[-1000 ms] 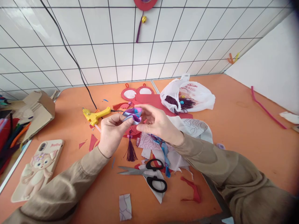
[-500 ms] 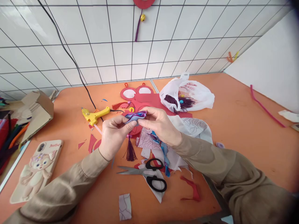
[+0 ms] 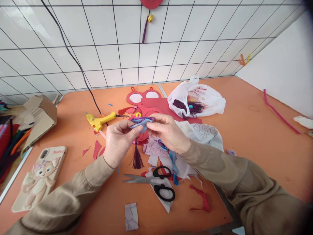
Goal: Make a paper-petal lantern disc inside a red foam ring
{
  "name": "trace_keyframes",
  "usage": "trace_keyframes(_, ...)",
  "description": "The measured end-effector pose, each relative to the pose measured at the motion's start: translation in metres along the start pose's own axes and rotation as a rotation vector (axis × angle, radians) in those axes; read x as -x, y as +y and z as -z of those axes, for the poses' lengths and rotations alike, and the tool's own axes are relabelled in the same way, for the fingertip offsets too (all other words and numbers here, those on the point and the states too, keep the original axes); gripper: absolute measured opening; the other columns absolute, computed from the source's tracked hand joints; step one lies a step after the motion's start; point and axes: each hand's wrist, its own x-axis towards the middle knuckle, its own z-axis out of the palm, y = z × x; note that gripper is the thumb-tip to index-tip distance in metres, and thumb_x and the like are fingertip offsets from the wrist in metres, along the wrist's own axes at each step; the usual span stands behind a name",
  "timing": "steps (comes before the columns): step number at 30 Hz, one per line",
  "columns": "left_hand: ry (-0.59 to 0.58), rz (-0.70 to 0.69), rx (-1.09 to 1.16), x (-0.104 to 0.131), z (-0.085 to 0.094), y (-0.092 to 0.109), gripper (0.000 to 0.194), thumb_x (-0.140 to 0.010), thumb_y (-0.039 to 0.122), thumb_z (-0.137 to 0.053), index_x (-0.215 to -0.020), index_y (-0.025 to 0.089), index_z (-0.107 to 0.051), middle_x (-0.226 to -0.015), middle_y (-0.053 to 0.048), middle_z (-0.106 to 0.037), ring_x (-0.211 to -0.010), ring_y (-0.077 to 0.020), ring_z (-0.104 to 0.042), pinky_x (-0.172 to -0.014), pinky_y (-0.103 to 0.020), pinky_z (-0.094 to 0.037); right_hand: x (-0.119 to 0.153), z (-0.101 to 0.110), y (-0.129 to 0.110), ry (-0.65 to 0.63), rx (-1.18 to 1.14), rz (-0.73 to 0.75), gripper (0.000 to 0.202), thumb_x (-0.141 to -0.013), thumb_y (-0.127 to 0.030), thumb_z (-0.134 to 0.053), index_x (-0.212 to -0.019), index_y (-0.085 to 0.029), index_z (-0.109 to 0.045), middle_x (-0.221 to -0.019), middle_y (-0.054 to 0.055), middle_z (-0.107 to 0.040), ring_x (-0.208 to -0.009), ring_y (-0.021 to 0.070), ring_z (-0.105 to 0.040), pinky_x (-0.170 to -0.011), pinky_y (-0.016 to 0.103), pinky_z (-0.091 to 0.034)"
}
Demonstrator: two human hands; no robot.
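Observation:
A small folded piece of blue and purple fabric point(image 3: 140, 122) is pinched between both hands above the middle of the table. My left hand point(image 3: 119, 140) grips its left end between thumb and fingers. At its right end, my right hand point(image 3: 168, 132) has thumb and fingers closed on the cloth. Beneath the hands lie a dark purple tassel point(image 3: 137, 158), patterned fabric scraps point(image 3: 156, 148) and red pieces. Black-handled scissors point(image 3: 162, 192) lie partly open nearer me, over a pale scrap.
A yellow glue gun point(image 3: 100, 122) with a cord lies left of the hands. A phone in a cartoon case point(image 3: 40, 179) and a cardboard box point(image 3: 40, 119) are farther left. Behind stand red ring shapes point(image 3: 134, 98) and a white plastic bag point(image 3: 207, 99) with tassels.
The fabric between my fingers has turned slightly, showing more of its light blue side. My right fingers have shifted a little on it.

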Motion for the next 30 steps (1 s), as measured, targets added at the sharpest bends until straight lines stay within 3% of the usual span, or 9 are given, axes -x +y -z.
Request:
trace_keyframes(4,-0.005,0.011,0.109,-0.001,0.001,0.001,0.038,-0.063,0.029,-0.088,-0.090,0.019,-0.064,-0.081,-0.003,-0.075,-0.071,-0.0174,-0.071,-0.068,-0.028,-0.057,0.000,-0.001,-0.001,0.023,-0.025,0.012,0.019,-0.067,-0.030,-0.077,-0.069,-0.018,-0.063,-0.055,-0.005,-0.052,-0.051,0.0082,-0.044,-0.046,0.024,-0.029)
trace_keyframes(7,-0.047,0.071,0.146,-0.001,0.000,0.000,0.059,-0.061,0.026,-0.090,-0.110,0.020,-0.058,-0.089,-0.003,-0.075,-0.071,-0.0159,-0.071,-0.067,-0.027,-0.057,-0.001,-0.001,-0.001,0.027,-0.031,0.004,0.018,-0.069,-0.031,-0.075,-0.068,-0.018,-0.062,-0.055,-0.005,-0.052,-0.051,0.0082,-0.044,-0.047,0.024,-0.029)
trace_keyframes(9,-0.075,0.122,0.183,-0.001,-0.001,-0.002,0.058,-0.058,0.024,-0.091,-0.106,0.019,-0.060,-0.088,-0.001,-0.073,-0.064,-0.0132,-0.068,-0.061,-0.025,-0.056,-0.001,-0.001,0.000,0.031,-0.035,-0.004,0.018,-0.069,-0.030,-0.075,-0.068,-0.017,-0.062,-0.055,-0.005,-0.052,-0.050,0.0078,-0.044,-0.046,0.024,-0.029)
trace_keyframes(13,-0.062,0.194,0.206,0.001,-0.004,-0.004,0.032,-0.060,0.029,-0.088,-0.075,0.017,-0.064,-0.055,0.005,-0.061,-0.041,-0.0076,-0.052,-0.039,-0.019,-0.042,0.000,-0.001,0.001,0.022,-0.034,-0.004,0.019,-0.069,-0.030,-0.076,-0.070,-0.017,-0.061,-0.056,-0.006,-0.052,-0.049,0.0073,-0.044,-0.045,0.024,-0.027)
trace_keyframes(16,-0.074,0.269,0.249,0.002,-0.003,0.000,0.026,-0.063,0.031,-0.086,-0.066,0.016,-0.065,-0.041,0.005,-0.055,-0.034,-0.0064,-0.046,-0.033,-0.017,-0.035,0.001,-0.002,0.001,0.012,-0.025,-0.011,0.018,-0.069,-0.030,-0.075,-0.070,-0.018,-0.062,-0.053,-0.006,-0.050,-0.048,0.0075,-0.044,-0.045,0.024,-0.027)
trace_keyframes(19,-0.089,0.396,0.339,0.001,-0.001,0.005,0.021,-0.063,0.026,-0.087,-0.065,0.015,-0.069,-0.047,0.001,-0.063,-0.039,-0.0070,-0.055,-0.039,-0.015,-0.043,0.000,-0.001,0.001,0.012,-0.048,-0.031,0.017,-0.068,-0.029,-0.077,-0.071,-0.017,-0.064,-0.054,-0.006,-0.052,-0.048,0.0067,-0.043,-0.046,0.023,-0.028)
trace_keyframes(22,-0.069,0.492,0.409,0.000,-0.001,0.007,0.011,-0.068,0.020,-0.083,-0.072,0.013,-0.074,-0.065,-0.005,-0.074,-0.057,-0.0101,-0.068,-0.055,-0.016,-0.055,-0.002,0.000,0.003,0.019,-0.099,-0.098,0.018,-0.065,-0.028,-0.080,-0.072,-0.017,-0.067,-0.060,-0.004,-0.059,-0.051,0.0066,-0.046,-0.048,0.023,-0.031)
trace_keyframes(26,-0.046,0.491,0.450,0.000,-0.001,0.007,0.009,-0.075,0.023,-0.079,-0.076,0.014,-0.077,-0.076,-0.006,-0.077,-0.067,-0.0137,-0.073,-0.066,-0.021,-0.060,-0.004,0.002,0.005,0.016,-0.153,-0.149,0.020,-0.061,-0.027,-0.081,-0.071,-0.017,-0.068,-0.058,-0.004,-0.060,-0.052,0.0078,-0.049,-0.047,0.022,-0.031)
trace_keyframes(30,-0.050,0.443,0.420,0.002,-0.001,0.006,0.020,-0.067,0.029,-0.086,-0.074,0.013,-0.077,-0.070,-0.007,-0.077,-0.064,-0.0148,-0.073,-0.063,-0.022,-0.060,-0.003,0.002,0.005,-0.003,-0.092,-0.115,0.020,-0.065,-0.028,-0.079,-0.078,-0.017,-0.068,-0.065,-0.002,-0.063,-0.054,0.0081,-0.051,-0.047,0.022,-0.033)
